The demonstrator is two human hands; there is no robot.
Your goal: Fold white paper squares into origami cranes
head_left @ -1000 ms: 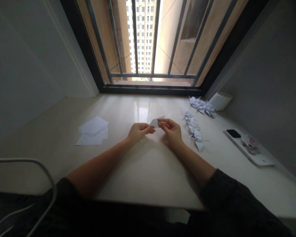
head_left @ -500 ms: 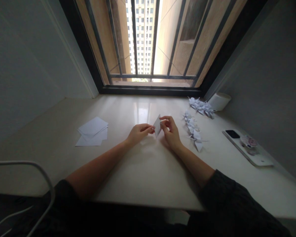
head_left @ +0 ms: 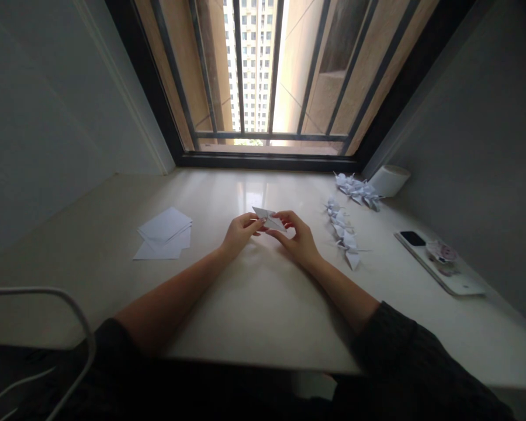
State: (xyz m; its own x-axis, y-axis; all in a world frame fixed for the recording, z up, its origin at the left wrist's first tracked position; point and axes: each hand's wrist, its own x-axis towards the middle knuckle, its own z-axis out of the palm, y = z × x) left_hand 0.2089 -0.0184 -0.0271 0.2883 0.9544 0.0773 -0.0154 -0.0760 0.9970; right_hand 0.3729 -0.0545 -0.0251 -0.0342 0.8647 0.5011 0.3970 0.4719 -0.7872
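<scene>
Your left hand point(head_left: 239, 235) is pinching the folded paper point(head_left: 269, 218); your right hand point(head_left: 301, 241) is touching its other end, though whether it is gripping, I cannot tell. You are holding the piece left of the row of paper figures point(head_left: 341, 220). It is looking partway made: flat and pointed, lacking their spread shape. That row is seemingly showing finished pieces, and another cluster point(head_left: 357, 190) is lying beyond it. Well left of the row, the paper sheets point(head_left: 166, 227) are lying flat, apparently unfolded.

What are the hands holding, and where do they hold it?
A small folded paper: the left hand pinches its near left edge. The right hand touches its far right side; whether it grips is unclear.
</scene>
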